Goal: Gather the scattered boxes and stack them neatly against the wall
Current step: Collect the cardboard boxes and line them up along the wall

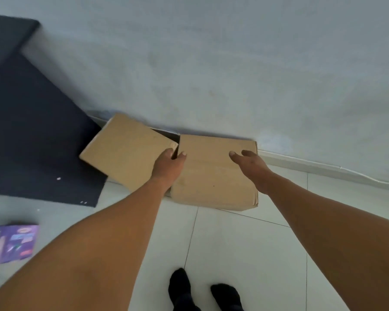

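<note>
Your left hand (pixel 167 166) fingers curled into the gap between two cardboard boxes (pixel 213 171), your right hand (pixel 250 163) fingers relaxed, resting on the right box top, by the wall (pixel 211 63)

Two bare forearms enter from the lower edge of the view, uncovered from elbow to wrist, with no sleeve, cuff, watch, bracelet or ring visible on either; the left hand (pixel 167 167) and the right hand (pixel 253 163) are likewise ungloved, and short nails show at the tips of the fingers (pixel 182 154). At the bottom centre two feet appear in plain black socks (pixel 180 286), without shoes, the fabric dark and unmarked. The rest of the person's clothing lies outside the view and cannot be described.
</note>
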